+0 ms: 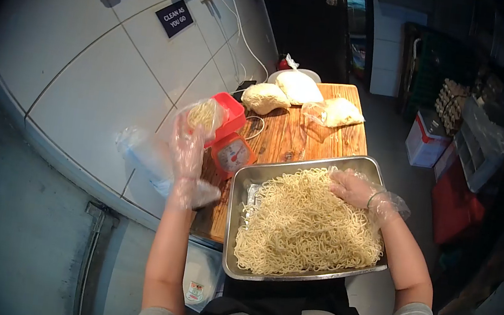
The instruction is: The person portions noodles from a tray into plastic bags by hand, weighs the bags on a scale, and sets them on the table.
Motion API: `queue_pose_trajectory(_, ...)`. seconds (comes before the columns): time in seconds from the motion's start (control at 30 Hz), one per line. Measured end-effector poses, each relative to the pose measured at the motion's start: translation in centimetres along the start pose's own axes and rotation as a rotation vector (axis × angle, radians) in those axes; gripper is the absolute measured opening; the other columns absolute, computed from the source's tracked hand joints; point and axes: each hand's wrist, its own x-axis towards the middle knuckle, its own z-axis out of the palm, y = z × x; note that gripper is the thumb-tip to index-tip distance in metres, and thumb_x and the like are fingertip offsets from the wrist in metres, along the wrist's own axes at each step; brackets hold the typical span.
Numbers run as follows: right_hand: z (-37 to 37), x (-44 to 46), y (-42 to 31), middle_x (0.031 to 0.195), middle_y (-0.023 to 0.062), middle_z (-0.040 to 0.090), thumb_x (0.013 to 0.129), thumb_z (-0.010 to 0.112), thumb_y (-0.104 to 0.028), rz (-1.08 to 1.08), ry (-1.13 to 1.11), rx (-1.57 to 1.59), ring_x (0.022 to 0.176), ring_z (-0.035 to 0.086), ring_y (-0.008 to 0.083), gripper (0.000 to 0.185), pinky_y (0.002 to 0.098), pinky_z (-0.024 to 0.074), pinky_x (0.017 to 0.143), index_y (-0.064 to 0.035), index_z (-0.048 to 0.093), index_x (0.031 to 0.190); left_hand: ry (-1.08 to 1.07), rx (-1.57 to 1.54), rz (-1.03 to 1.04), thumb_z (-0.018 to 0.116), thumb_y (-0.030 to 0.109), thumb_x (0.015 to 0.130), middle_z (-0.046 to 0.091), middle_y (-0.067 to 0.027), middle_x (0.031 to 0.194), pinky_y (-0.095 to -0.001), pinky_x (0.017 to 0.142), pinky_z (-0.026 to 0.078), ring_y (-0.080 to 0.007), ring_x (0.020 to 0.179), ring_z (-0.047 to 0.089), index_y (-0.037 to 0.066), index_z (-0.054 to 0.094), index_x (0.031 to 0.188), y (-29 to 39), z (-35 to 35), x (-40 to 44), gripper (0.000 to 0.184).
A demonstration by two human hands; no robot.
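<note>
A wooden table [285, 139] fills the middle of the view, its varnished boards brightly lit. Reading the whole view as a clock, a tiled wall [83, 42] stands at 10, with a dark sign [174, 18] at 11 (it reads "CLEAN AS YOU GO"). A dark door [303, 25] is between 12 and 1, egg trays [451, 100] are at 2, and a red crate [456, 211] sits on the floor at 3.

At the table's near end is a steel tray [233, 218], heaped with loose noodles [305, 233]. Taking this tray as the dial, an orange scale [234, 155] is at 10, and a red tub [232, 114] just beyond it. A clear bag [203, 116] with noodles in it is at the tub. Three more bags [265, 98] lie from 11 to 12, their contents pale.

The gloved left hand [188, 153] is at the clear bag; I cannot tell whether its fingers grip it. The gloved right hand [354, 189], between 1 and 2, has its fingers curled down onto the heaped noodles (whether clenched around any, I cannot tell).
</note>
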Motion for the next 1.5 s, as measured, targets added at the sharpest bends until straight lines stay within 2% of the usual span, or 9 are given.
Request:
queue_pose_trajectory(0.17, -0.8, -0.9, -1.5, 0.142, 0.0293, 0.045, 0.100, 0.046, -0.045, 0.104, -0.038, -0.034, 0.134, 0.043, 0.0428, 0.050, 0.0477, 0.0368, 0.109, -0.0132, 0.046, 0.138, -0.105, 0.313, 0.013, 0.064, 0.012, 0.096, 0.051, -0.0120, 0.141, -0.0376, 0.105, 0.044, -0.0203, 0.127, 0.049, -0.001, 0.030, 0.150, 1.9, -0.9, -10.0, 0.065)
queue_pose_trajectory(0.33, -0.7, -0.6, -1.7, 0.142, 0.0232, 0.049, 0.100, 0.051, -0.038, 0.146, -0.063, 0.053, 0.140, 0.036, 0.0417, 0.051, 0.0461, 0.0323, 0.113, -0.0089, 0.045, 0.142, -0.112, 0.378, -0.154, 0.059, -0.001, 0.091, 0.049, -0.0140, 0.140, -0.0363, 0.105, 0.042, -0.0235, 0.127, 0.050, -0.005, 0.039, 0.144, 2.2, -1.7, -14.8, 0.057)
queue_pose_trajectory(0.6, -0.6, -0.7, -1.5, 0.137, 0.0233, 0.053, 0.101, 0.049, -0.039, 0.118, -0.026, 0.019, 0.137, 0.039, 0.0422, 0.051, 0.0474, 0.0339, 0.112, -0.0077, 0.046, 0.141, -0.081, 0.340, -0.128, 0.058, -0.008, 0.087, 0.042, -0.0181, 0.144, -0.0371, 0.110, 0.038, -0.0251, 0.132, 0.046, -0.001, 0.048, 0.137, 2.6, -1.3, -13.1, 0.051)
queue_pose_trajectory(0.9, -1.0, -1.0, -2.2, 0.136, 0.0270, 0.051, 0.100, 0.048, -0.041, 0.120, -0.049, -0.008, 0.131, 0.044, 0.0437, 0.053, 0.0486, 0.0364, 0.109, -0.0066, 0.047, 0.140, 0.016, 0.368, -0.107, 0.057, 0.003, 0.094, 0.033, -0.0168, 0.148, -0.0385, 0.108, 0.039, -0.0290, 0.124, 0.051, -0.002, 0.050, 0.136, 3.3, 1.1, -7.2, 0.043)
queue_pose_trajectory(1.03, -0.9, -1.0, -2.7, 0.134, 0.0291, 0.051, 0.100, 0.046, -0.041, 0.104, -0.044, -0.085, 0.127, 0.047, 0.0447, 0.051, 0.0499, 0.0384, 0.107, -0.0080, 0.046, 0.139, -0.005, 0.905, 0.376, 0.056, 0.003, 0.088, 0.052, -0.0171, 0.132, -0.0344, 0.093, 0.051, -0.0214, 0.119, 0.054, -0.003, 0.048, 0.140, -0.6, -2.5, 1.1, 0.052)
queue_pose_trajectory(1.1, -0.5, -1.2, -2.3, 0.127, 0.0325, 0.054, 0.099, 0.045, -0.040, 0.059, 0.015, -0.110, 0.122, 0.051, 0.0454, 0.050, 0.0496, 0.0404, 0.104, -0.0047, 0.048, 0.134, 0.029, 0.695, 0.210, 0.054, 0.001, 0.084, 0.056, -0.0171, 0.129, -0.0318, 0.085, 0.054, -0.0178, 0.111, 0.058, -0.002, 0.047, 0.141, -1.4, -3.7, 6.4, 0.057)
queue_pose_trajectory(1.2, -1.1, -1.2, -2.9, 0.127, 0.0323, 0.054, 0.100, 0.043, -0.041, 0.078, -0.029, -0.096, 0.124, 0.050, 0.0452, 0.052, 0.0486, 0.0391, 0.106, -0.0048, 0.045, 0.137, -0.083, 0.463, -0.019, 0.054, -0.004, 0.080, 0.053, -0.0149, 0.136, -0.0279, 0.065, 0.056, -0.0146, 0.069, 0.063, 0.000, 0.041, 0.147, 6.4, -0.5, 9.7, 0.068)
queue_pose_trajectory(1.37, -1.4, -1.2, -3.0, 0.134, 0.0313, 0.051, 0.100, 0.041, -0.044, 0.092, -0.071, -0.054, 0.128, 0.046, 0.0440, 0.059, 0.0477, 0.0368, 0.108, -0.0063, 0.038, 0.146, -0.312, 0.298, 0.209, 0.056, -0.002, 0.081, 0.048, -0.0153, 0.143, -0.0277, 0.072, 0.054, -0.0114, 0.076, 0.061, 0.000, 0.040, 0.147, 17.1, 7.7, 10.1, 0.068)
queue_pose_trajectory(1.5, -0.7, -1.0, -2.4, 0.138, 0.0306, 0.047, 0.100, 0.041, -0.045, 0.093, -0.050, -0.049, 0.133, 0.042, 0.0435, 0.062, 0.0478, 0.0349, 0.110, -0.0077, 0.035, 0.149, -0.404, 0.081, -0.027, 0.061, 0.002, 0.085, 0.060, -0.0107, 0.122, -0.0291, 0.075, 0.054, -0.0101, 0.075, 0.060, 0.001, 0.047, 0.139, 15.6, 11.7, 11.4, 0.057)
